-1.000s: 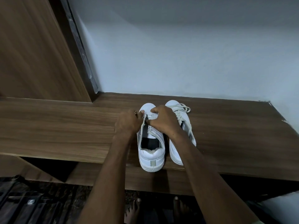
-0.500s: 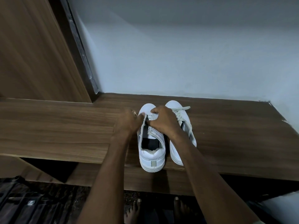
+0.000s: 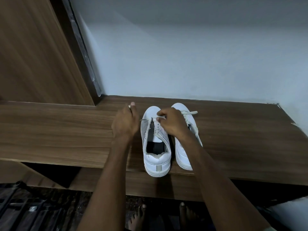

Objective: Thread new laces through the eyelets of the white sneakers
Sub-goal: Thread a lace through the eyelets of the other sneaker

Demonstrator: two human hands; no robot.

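Two white sneakers stand side by side on a wooden shelf [image 3: 66, 135], toes pointing away from me. The left sneaker [image 3: 155, 157] has its tongue area open with only a short stretch of white lace [image 3: 145, 120] crossing near the toe. My left hand [image 3: 125, 122] is just left of that shoe and pinches the lace end, drawn out to the left. My right hand [image 3: 171, 122] rests over the shoe's front eyelets and pinches the lace there. The right sneaker [image 3: 185, 155] is laced, with a loose lace end [image 3: 191, 112] lying at its toe.
A pale wall rises right behind the shelf. A wooden panel [image 3: 33, 52] with a dark frame stands at the left. The shelf's front edge is under the sneakers' heels; my bare feet [image 3: 138, 217] show on the dark floor below.
My left hand has moved left and away from the shoe, drawing the lace out sideways. My right hand stays at the front eyelets.
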